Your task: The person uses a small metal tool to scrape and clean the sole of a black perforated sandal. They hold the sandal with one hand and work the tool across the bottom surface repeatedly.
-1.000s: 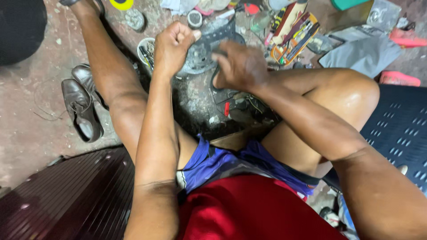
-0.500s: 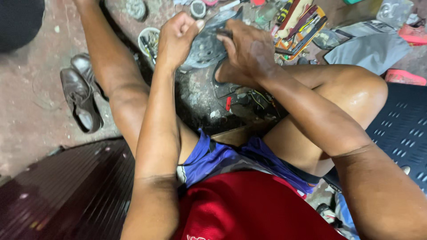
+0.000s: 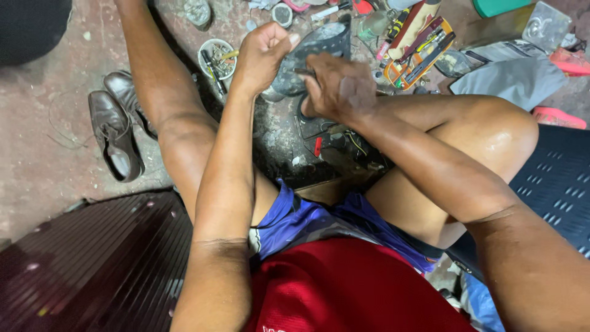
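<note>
1. Shoe [image 3: 319, 52], dark grey with its patterned sole turned up, lies on the stained concrete floor [image 3: 43, 166] near the top edge of the view, between the two hands.
2. Brown leather shoes [image 3: 114, 126] lie as a pair on the bare floor towards the left edge.
3. Round tin [image 3: 216, 58] of small bits stands just left of the left hand.
4. Left hand [image 3: 261, 52] is clenched in a fist, touching the shoe's left side.
5. Right hand [image 3: 338, 86] presses on the shoe, fingers curled around a thin tool; its tip is hidden.
6. Orange tool tray [image 3: 421, 52] and grey cloth [image 3: 513, 77] lie towards the top right corner.
</note>
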